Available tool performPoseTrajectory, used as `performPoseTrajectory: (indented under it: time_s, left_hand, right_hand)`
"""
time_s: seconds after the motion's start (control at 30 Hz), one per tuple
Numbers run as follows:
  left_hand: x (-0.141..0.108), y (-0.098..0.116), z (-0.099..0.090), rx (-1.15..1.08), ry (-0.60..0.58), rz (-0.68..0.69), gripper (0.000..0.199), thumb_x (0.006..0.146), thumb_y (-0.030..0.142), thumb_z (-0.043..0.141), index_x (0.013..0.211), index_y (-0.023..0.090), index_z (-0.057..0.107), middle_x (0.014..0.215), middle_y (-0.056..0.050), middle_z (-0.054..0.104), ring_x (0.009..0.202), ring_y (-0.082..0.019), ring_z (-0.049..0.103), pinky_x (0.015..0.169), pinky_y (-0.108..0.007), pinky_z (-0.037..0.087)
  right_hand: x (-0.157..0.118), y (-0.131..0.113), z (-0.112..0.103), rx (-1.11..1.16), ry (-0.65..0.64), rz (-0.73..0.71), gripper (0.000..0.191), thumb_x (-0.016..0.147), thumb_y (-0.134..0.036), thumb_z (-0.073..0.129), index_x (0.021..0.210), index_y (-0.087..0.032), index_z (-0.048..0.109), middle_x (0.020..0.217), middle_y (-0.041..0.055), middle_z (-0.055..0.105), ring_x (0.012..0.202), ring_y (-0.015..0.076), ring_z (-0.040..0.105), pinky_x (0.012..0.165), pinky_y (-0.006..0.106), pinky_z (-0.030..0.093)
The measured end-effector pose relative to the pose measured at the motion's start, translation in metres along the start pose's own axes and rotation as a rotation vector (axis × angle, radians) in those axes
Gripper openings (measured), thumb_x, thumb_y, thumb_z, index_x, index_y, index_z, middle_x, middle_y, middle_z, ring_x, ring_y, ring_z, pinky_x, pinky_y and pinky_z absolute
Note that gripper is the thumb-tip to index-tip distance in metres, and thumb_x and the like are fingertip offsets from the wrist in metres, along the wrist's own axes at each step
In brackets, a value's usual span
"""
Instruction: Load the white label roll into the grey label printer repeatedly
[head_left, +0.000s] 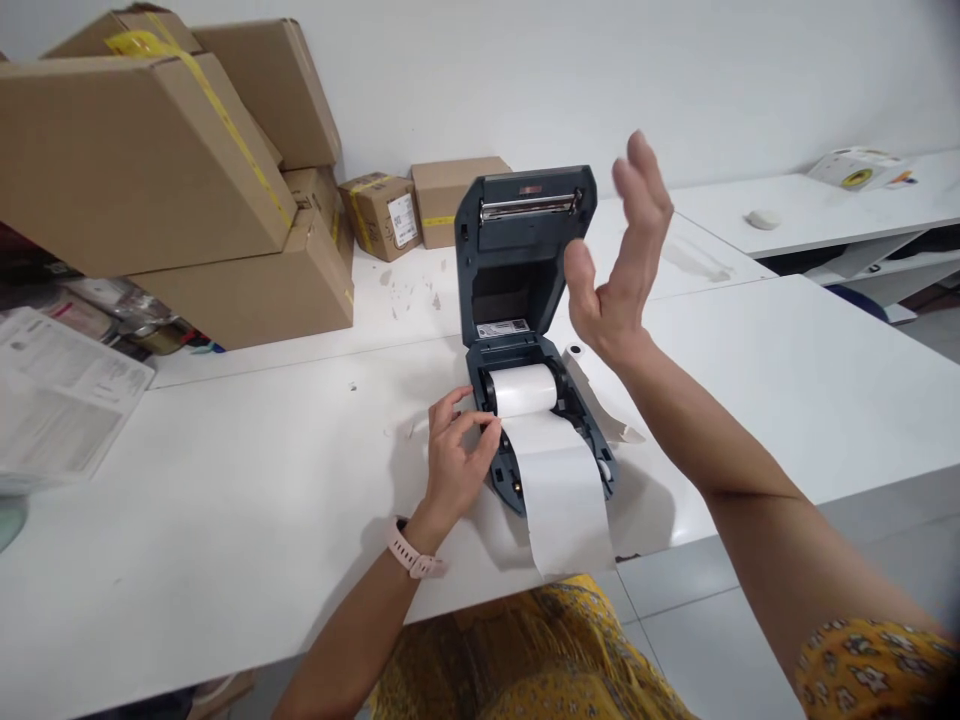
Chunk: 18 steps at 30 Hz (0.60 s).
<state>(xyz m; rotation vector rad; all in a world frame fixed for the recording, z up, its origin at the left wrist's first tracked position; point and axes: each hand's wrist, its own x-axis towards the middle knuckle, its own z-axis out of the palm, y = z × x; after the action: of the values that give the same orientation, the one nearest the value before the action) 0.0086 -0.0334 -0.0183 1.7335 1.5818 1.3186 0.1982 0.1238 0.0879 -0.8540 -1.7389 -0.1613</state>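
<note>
A dark grey label printer (480, 425) stands on the white table with its lid (517, 240) raised. Inside it sits a white label roll (523, 388), and a strip of label paper (566, 500) runs from it toward me, hanging past the printer's front over the table edge. My left hand (461, 455) is at the printer's left side, thumb and forefinger pinched together at the left edge of the paper just below the roll. My right hand (622, 270) is raised in the air beside the lid's right side, fingers apart and holding nothing.
Cardboard boxes (217, 170) are stacked at the back left, with smaller boxes (457, 195) behind the printer. Printed papers (60, 385) lie at far left. A small paper roll (576, 352) with a loose strip is right of the printer. A white box (859, 168) stands far right.
</note>
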Motion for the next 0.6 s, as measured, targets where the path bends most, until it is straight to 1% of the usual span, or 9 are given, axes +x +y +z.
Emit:
performPoseTrajectory:
  time_s: [0.03, 0.07, 0.17, 0.27, 0.37, 0.43, 0.47, 0.53, 0.6]
  left_hand:
    - [0.003, 0.002, 0.001, -0.036, 0.002, -0.073, 0.012, 0.093, 0.033, 0.065, 0.096, 0.024, 0.072, 0.138, -0.01, 0.059, 0.136, -0.029, 0.051, 0.113, -0.049, 0.044]
    - [0.007, 0.004, 0.003, -0.077, 0.003, -0.145, 0.016, 0.09, 0.034, 0.068, 0.103, 0.024, 0.07, 0.141, -0.01, 0.057, 0.139, -0.03, 0.05, 0.113, -0.049, 0.044]
    - [0.016, 0.002, 0.005, -0.247, -0.026, -0.367, 0.061, 0.083, 0.038, 0.073, 0.138, 0.024, 0.051, 0.154, -0.015, 0.048, 0.144, -0.033, 0.045, 0.111, -0.05, 0.046]
    - [0.023, -0.002, 0.006, -0.427, -0.114, -0.534, 0.091, 0.078, 0.036, 0.075, 0.156, 0.02, 0.032, 0.159, -0.021, 0.044, 0.136, -0.035, 0.054, 0.106, -0.049, 0.05]
    - [0.025, -0.001, 0.006, -0.47, -0.158, -0.573, 0.099, 0.077, 0.029, 0.074, 0.162, 0.019, 0.023, 0.157, -0.021, 0.048, 0.13, -0.032, 0.06, 0.106, -0.046, 0.05]
    - [0.026, 0.001, 0.006, -0.421, -0.154, -0.575, 0.099, 0.077, 0.027, 0.072, 0.163, 0.02, 0.023, 0.157, -0.019, 0.05, 0.131, -0.031, 0.06, 0.108, -0.044, 0.049]
    - [0.026, 0.003, 0.005, -0.388, -0.153, -0.571, 0.098, 0.078, 0.026, 0.071, 0.163, 0.021, 0.023, 0.156, -0.019, 0.052, 0.132, -0.031, 0.06, 0.108, -0.044, 0.048]
    - [0.026, 0.007, 0.005, -0.288, -0.161, -0.545, 0.095, 0.08, 0.027, 0.068, 0.164, 0.021, 0.024, 0.153, -0.018, 0.056, 0.128, -0.031, 0.063, 0.106, -0.043, 0.049]
    - [0.027, 0.012, 0.004, -0.148, -0.199, -0.505, 0.093, 0.083, 0.027, 0.062, 0.166, 0.021, 0.02, 0.141, -0.016, 0.066, 0.113, -0.031, 0.069, 0.1, -0.044, 0.05]
  right_hand:
    - [-0.005, -0.002, 0.0, -0.015, -0.002, -0.068, 0.058, 0.104, -0.059, 0.037, 0.158, -0.039, 0.033, 0.17, 0.0033, 0.033, 0.159, 0.0325, 0.028, 0.128, 0.057, 0.027]
    - [-0.01, -0.004, -0.001, -0.021, -0.024, -0.122, 0.055, 0.104, -0.056, 0.039, 0.155, -0.036, 0.038, 0.167, 0.0058, 0.039, 0.157, 0.0342, 0.034, 0.126, 0.059, 0.03]
    - [-0.026, -0.007, -0.004, -0.014, -0.178, -0.211, 0.046, 0.104, -0.048, 0.041, 0.144, -0.029, 0.053, 0.145, 0.0112, 0.062, 0.137, 0.0356, 0.056, 0.112, 0.059, 0.042]
    - [-0.041, -0.007, -0.008, -0.033, -0.558, -0.233, 0.041, 0.105, -0.047, 0.043, 0.129, -0.022, 0.064, 0.116, 0.0124, 0.075, 0.109, 0.0321, 0.069, 0.096, 0.051, 0.051]
    - [-0.051, -0.006, -0.009, -0.093, -1.037, -0.204, 0.053, 0.1, -0.053, 0.055, 0.138, -0.017, 0.061, 0.117, 0.0156, 0.076, 0.106, 0.034, 0.07, 0.092, 0.047, 0.052]
    - [-0.054, -0.006, -0.007, -0.151, -1.234, -0.209, 0.068, 0.093, -0.055, 0.065, 0.145, -0.014, 0.055, 0.119, 0.0181, 0.075, 0.108, 0.0374, 0.069, 0.098, 0.05, 0.05]
    - [-0.055, -0.006, -0.005, -0.175, -1.283, -0.214, 0.072, 0.09, -0.055, 0.068, 0.147, -0.013, 0.054, 0.117, 0.0185, 0.076, 0.109, 0.0386, 0.069, 0.1, 0.052, 0.048]
    - [-0.055, -0.006, -0.001, -0.189, -1.305, -0.202, 0.076, 0.086, -0.055, 0.072, 0.148, -0.014, 0.053, 0.116, 0.0183, 0.076, 0.111, 0.0402, 0.068, 0.102, 0.053, 0.046]
    - [-0.055, -0.008, 0.003, -0.158, -1.304, -0.162, 0.076, 0.082, -0.052, 0.074, 0.147, -0.017, 0.054, 0.116, 0.0171, 0.076, 0.112, 0.0405, 0.067, 0.101, 0.053, 0.046]
